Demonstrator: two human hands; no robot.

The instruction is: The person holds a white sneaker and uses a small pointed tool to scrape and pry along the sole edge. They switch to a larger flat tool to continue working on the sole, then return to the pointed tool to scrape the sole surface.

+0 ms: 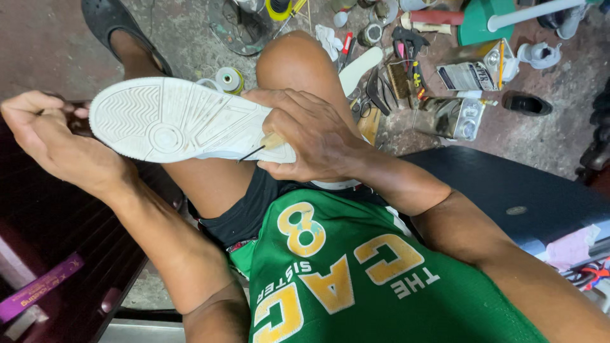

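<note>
A white sneaker [171,121] lies sole-up across my raised thigh. My right hand [311,136] presses against its heel end and grips an awl [264,147] with a pale wooden handle; the dark needle points into the sole's edge. My left hand [47,140] is out to the left of the toe, fingers pinched closed, apparently on a thread that is too thin to see clearly. I wear a green jersey and black shorts.
The stained concrete floor ahead holds a thread spool [229,79], scissors and pliers [378,89], a white insole [359,68], metal cans [454,117], a green stool [486,22] and a black shoe [526,103]. A dark bench [508,190] is at right.
</note>
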